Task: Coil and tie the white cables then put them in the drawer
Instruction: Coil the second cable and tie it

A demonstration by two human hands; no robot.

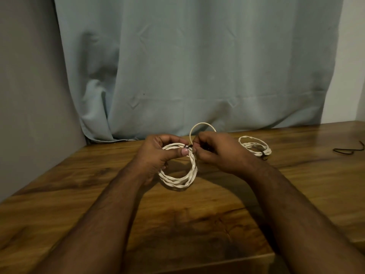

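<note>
A white cable coil [178,176] is held up just above the wooden table [197,214], in the middle of the view. The cable is thin, smooth and round, and its strands twist over each other like rope. They make a ring with a big hole in the middle. One loose loop [201,125] of the same cable sticks up behind the hands like a little arch.

The left hand [158,155] grips the left side of the ring. Its fingers are curled around the strands and its thumb presses on the top of the ring. The right hand [215,153] is right beside it, fingers bent and pinched tight on a small dark tie [191,147] at the top of the ring. The tie is very small, so its shape is hard to make out.

A second white coil [254,145] lies flat on the table, near the right hand but not touching it. It is round too, and a dark band [263,154] wraps its front edge.

Far to the right, a thin dark string [349,149] lies bent on the table.

The table is brown and shiny, with dark wavy wood marks. Behind it hangs a soft, wrinkly, pale blue-grey curtain [197,66].
</note>
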